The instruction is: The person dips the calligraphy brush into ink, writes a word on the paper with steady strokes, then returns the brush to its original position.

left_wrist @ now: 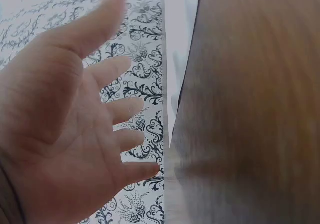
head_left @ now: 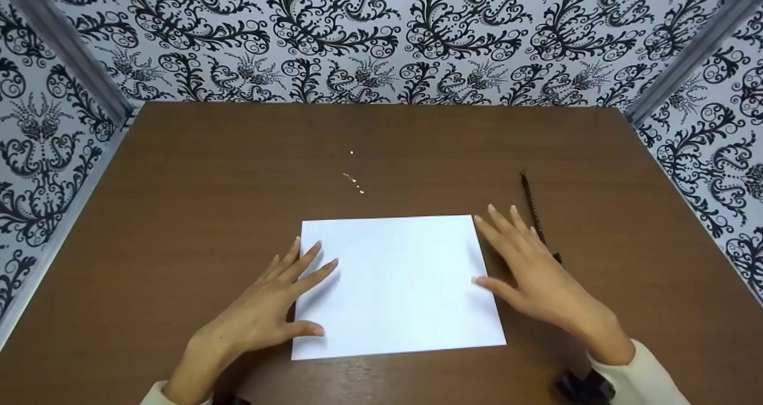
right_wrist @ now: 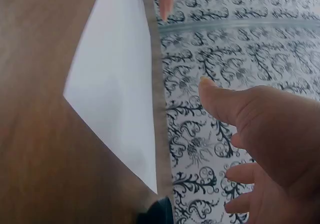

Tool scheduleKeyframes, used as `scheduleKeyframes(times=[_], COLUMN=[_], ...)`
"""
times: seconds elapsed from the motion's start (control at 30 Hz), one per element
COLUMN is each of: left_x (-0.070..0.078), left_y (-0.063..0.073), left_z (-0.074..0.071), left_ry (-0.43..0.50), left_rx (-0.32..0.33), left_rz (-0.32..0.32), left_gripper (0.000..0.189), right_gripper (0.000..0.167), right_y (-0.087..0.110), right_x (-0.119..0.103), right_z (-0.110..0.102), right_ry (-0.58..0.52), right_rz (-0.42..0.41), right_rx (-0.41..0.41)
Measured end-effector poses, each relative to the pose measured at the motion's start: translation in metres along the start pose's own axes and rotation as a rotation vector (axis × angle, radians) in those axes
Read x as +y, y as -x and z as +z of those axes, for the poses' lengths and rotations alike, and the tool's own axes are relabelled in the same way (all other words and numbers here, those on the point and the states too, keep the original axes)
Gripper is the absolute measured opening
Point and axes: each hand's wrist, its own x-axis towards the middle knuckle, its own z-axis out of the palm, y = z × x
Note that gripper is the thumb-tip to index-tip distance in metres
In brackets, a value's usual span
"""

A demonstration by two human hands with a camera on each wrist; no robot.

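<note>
A blank white sheet of paper (head_left: pixel 396 286) lies flat on the brown table (head_left: pixel 238 166). Over its left edge my left hand (head_left: pixel 265 306) is spread, with thumb and fingertips overlapping the sheet in the head view. My right hand (head_left: pixel 536 283) is at the opposite edge, its thumb tip over the paper and its straight fingers beside the upper corner. In the left wrist view the left palm (left_wrist: pixel 75 139) faces the camera and holds nothing. Likewise nothing lies in the right hand (right_wrist: pixel 270 144) in the right wrist view, where the paper (right_wrist: pixel 117 78) appears alongside.
A thin dark pencil-like stick (head_left: pixel 532 208) lies beyond the right hand, its near end partly behind the fingers. Several small white specks (head_left: pixel 356 183) are on the table past the paper. Patterned wall panels (head_left: pixel 369 41) border the table at the back and sides.
</note>
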Motion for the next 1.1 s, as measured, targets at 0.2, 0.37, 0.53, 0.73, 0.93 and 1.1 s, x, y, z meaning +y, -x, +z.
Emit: scheduleKeyframes(times=[0.2, 0.37, 0.53, 0.73, 0.93, 1.1], left_x=[-0.001, -0.001, -0.001, 0.001, 0.001, -0.001], left_y=[0.003, 0.004, 0.006, 0.006, 0.004, 0.004], left_z=[-0.002, -0.001, -0.001, -0.003, -0.002, -0.001], left_ry=[0.066, 0.003, -0.059, -0.063, -0.059, -0.053], left_rx=[-0.044, -0.026, -0.003, -0.02, -0.03, -0.031], left_rz=[-0.026, -0.005, 0.015, 0.021, 0.014, 0.009], left_gripper=[0.083, 0.077, 0.075, 0.078, 0.079, 0.079], right_gripper=[0.073, 0.062, 0.049, 0.045, 0.045, 0.043], right_y=[-0.001, -0.005, -0.01, -0.013, -0.012, -0.016], right_x=[0.024, 0.045, 0.062, 0.08, 0.086, 0.085], right_z=[-0.011, -0.023, -0.031, -0.031, -0.024, -0.02], right_ry=[-0.087, -0.098, -0.151, -0.155, -0.145, -0.168], right_rz=[0.039, 0.141, 0.285, 0.45, 0.559, 0.598], right_rx=[0.124, 0.224, 0.235, 0.16, 0.053, 0.044])
